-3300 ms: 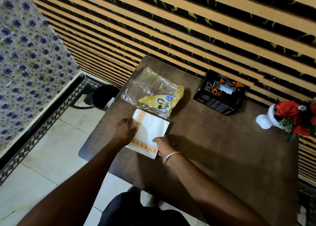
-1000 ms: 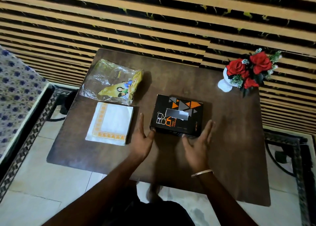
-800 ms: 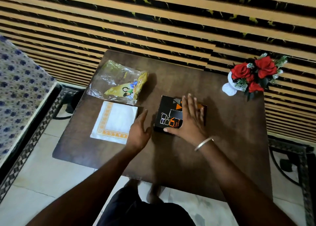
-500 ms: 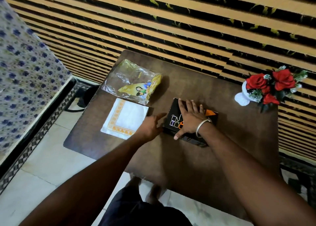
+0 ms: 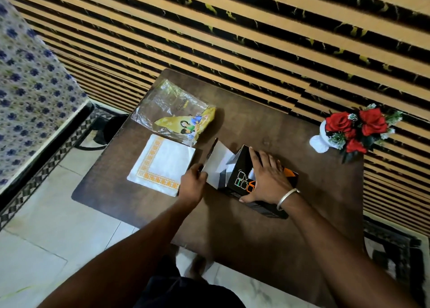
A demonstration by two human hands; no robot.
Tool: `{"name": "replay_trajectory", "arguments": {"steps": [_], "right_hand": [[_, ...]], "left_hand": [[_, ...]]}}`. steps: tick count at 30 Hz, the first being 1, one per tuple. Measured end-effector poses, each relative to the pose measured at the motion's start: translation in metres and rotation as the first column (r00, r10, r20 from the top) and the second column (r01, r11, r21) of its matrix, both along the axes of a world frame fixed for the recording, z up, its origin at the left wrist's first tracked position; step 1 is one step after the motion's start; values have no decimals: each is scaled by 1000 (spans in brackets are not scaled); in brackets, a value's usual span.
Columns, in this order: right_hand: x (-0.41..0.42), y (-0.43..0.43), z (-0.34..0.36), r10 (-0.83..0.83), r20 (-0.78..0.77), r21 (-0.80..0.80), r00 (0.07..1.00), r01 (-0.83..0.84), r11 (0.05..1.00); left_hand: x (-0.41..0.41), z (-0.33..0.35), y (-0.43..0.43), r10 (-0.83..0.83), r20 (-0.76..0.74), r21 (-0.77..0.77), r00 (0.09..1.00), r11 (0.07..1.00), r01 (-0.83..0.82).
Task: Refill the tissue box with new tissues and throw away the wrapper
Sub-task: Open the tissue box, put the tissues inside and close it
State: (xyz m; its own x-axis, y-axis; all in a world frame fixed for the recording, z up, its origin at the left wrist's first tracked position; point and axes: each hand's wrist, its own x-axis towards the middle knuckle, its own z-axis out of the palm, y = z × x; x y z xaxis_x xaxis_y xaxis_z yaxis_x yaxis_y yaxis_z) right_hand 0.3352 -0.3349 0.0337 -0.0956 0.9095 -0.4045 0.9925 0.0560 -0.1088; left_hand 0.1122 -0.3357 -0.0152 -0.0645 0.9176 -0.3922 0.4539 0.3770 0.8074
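The black tissue box point(image 5: 239, 179) with orange marks lies in the middle of the dark wooden table point(image 5: 256, 226). Its left end flap point(image 5: 215, 163) stands open, white inside. My left hand point(image 5: 193, 184) pinches that flap at its near edge. My right hand point(image 5: 267, 177) presses flat on the box top, fingers spread. A stack of white tissues point(image 5: 162, 164) with an orange border lies left of the box. The empty clear and yellow wrapper point(image 5: 176, 114) lies behind the stack.
A white vase of red flowers point(image 5: 356, 130) stands at the table's far right. A black bin point(image 5: 111, 130) sits on the tiled floor left of the table. A striped wall runs behind. A patterned cloth hangs at far left.
The box was pulled to the table's middle. My right hand settled flat on its top, and my left hand moved to the left end and swung the flap open.
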Motion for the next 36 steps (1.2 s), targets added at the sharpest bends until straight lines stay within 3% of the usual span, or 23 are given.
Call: {"name": "replay_trajectory", "arguments": {"steps": [4, 11, 14, 17, 20, 24, 31, 36], "right_hand": [[6, -9, 2, 16, 3, 18, 1000, -16, 1000], [-3, -12, -5, 33, -64, -77, 997, -38, 996], [-14, -7, -2, 51, -142, 56, 989, -43, 997], [-24, 1, -5, 101, -115, 172, 988, -80, 982], [-31, 5, -15, 75, -76, 130, 994, -65, 989], [-39, 11, -16, 43, -26, 69, 999, -41, 997], [-38, 15, -14, 35, 17, 70, 999, -36, 997], [-31, 18, -14, 104, 32, 90, 994, -106, 990]], "left_hand": [[-5, -7, 1, 76, 134, -161, 988, 985, -54], [-10, -4, -7, 7, -163, -257, 987, 965, -49], [-10, -1, -18, 42, -234, -93, 971, 994, -65], [-2, 5, -30, -61, -124, 102, 990, 992, 74], [5, 10, -27, -282, -55, 172, 958, 942, 287], [10, 15, -10, -559, -156, 42, 814, 820, 571], [-9, 4, -7, -650, -235, -49, 723, 751, 659], [-5, -4, -22, -624, -385, -72, 680, 755, 652]]}}
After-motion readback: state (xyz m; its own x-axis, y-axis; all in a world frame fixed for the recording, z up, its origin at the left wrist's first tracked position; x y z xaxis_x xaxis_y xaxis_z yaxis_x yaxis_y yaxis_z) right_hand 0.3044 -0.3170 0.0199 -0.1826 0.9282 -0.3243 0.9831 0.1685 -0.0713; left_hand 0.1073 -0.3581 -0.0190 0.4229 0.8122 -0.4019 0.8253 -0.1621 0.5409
